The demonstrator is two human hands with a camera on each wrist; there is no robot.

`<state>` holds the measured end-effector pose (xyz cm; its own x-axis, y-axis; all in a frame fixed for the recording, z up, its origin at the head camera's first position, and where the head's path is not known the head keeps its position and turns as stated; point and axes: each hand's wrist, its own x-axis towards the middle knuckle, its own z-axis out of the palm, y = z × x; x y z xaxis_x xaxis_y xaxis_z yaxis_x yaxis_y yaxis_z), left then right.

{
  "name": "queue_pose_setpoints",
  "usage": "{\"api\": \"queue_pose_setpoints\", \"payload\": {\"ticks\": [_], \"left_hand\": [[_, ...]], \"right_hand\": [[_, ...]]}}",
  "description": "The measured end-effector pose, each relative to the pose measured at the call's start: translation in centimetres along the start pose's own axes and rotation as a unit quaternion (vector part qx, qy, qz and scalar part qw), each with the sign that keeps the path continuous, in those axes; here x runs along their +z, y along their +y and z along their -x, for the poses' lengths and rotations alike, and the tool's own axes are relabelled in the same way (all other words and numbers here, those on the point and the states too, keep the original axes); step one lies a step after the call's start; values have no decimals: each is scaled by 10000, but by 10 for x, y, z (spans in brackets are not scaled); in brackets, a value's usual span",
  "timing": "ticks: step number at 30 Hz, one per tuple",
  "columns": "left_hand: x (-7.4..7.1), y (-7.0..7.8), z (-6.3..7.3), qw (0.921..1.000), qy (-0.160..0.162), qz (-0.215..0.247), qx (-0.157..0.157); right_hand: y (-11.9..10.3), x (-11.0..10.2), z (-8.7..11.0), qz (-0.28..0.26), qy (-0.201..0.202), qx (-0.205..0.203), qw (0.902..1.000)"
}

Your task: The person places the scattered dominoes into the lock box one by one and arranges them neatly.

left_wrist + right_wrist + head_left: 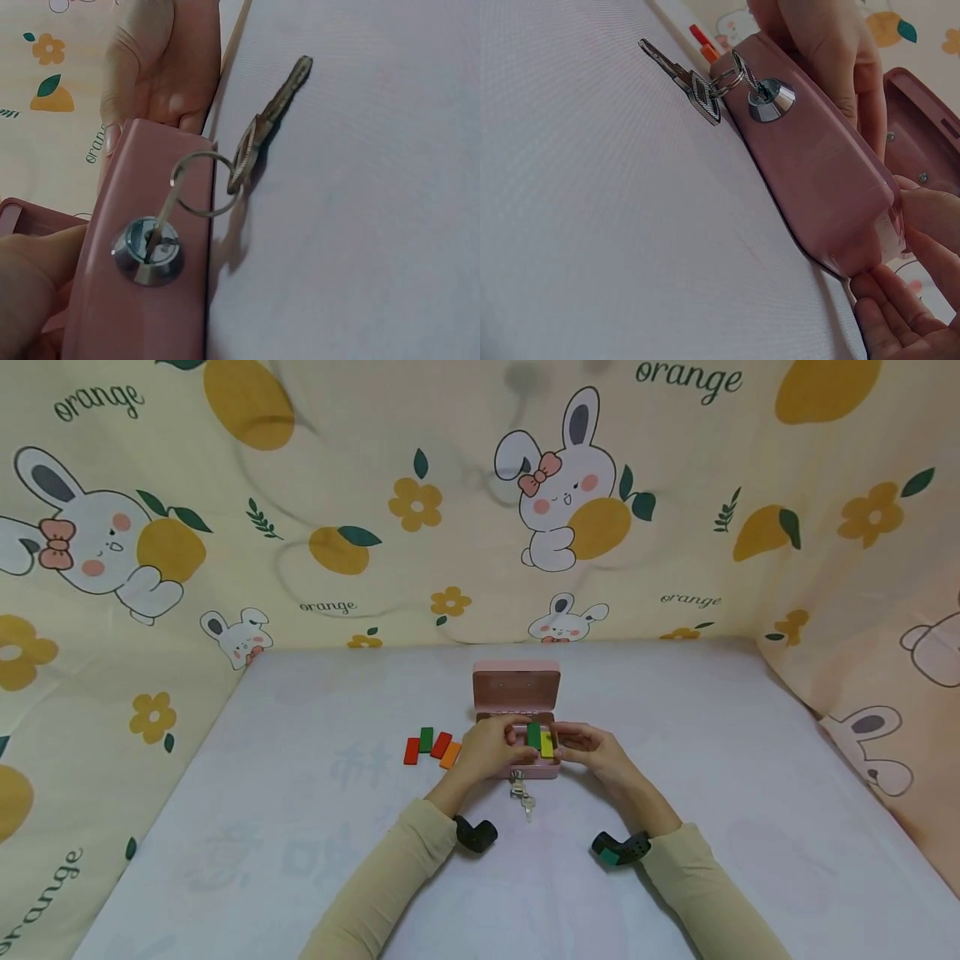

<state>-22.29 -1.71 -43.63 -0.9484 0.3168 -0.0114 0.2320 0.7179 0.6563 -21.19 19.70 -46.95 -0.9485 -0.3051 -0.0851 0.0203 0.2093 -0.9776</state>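
A small pink cash box [540, 772] stands with its lid [516, 689] up. My left hand [489, 747] reaches over its left part, thumb and forefinger at the two ends of a green block [533, 735], which it pinches. Beside that block a yellow block [547, 745] lies in the box. My right hand [596, 750] holds the box's right end; in the right wrist view its thumb is at the upper corner and its fingers [900, 307] at the lower one. A key is in the front lock [150, 251], and a second key [274, 112] hangs from its ring.
Left of the box, on the white tabletop [300, 860], lie a red block [412, 751], a green block [426, 740], another red block [441, 745] and an orange block [450, 755]. A rabbit-printed cloth [450, 552] stands behind the table.
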Motion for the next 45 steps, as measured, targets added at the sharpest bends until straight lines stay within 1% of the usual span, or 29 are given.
{"api": "queue_pose_setpoints", "payload": {"ticks": [8,14,17,27,40,45], "left_hand": [[0,2,-1,9991,16,-419,-60],[3,2,-3,9963,54,-848,-143],[5,1,-4,9949,92,-988,-167],[5,3,-3,9928,125,-1175,-177],[9,5,-3,9902,152,-1357,-301],[10,6,-4,9871,140,-1546,-398]], "right_hand": [[-1,1,0,72,-3,18,10000],[-1,1,0,58,-4,30,10000],[-1,1,0,-1,2,36,10000],[0,1,-1,-110,-5,3,9999],[-1,0,-1,-87,38,45,9999],[-1,0,-1,-56,21,14,10000]]}}
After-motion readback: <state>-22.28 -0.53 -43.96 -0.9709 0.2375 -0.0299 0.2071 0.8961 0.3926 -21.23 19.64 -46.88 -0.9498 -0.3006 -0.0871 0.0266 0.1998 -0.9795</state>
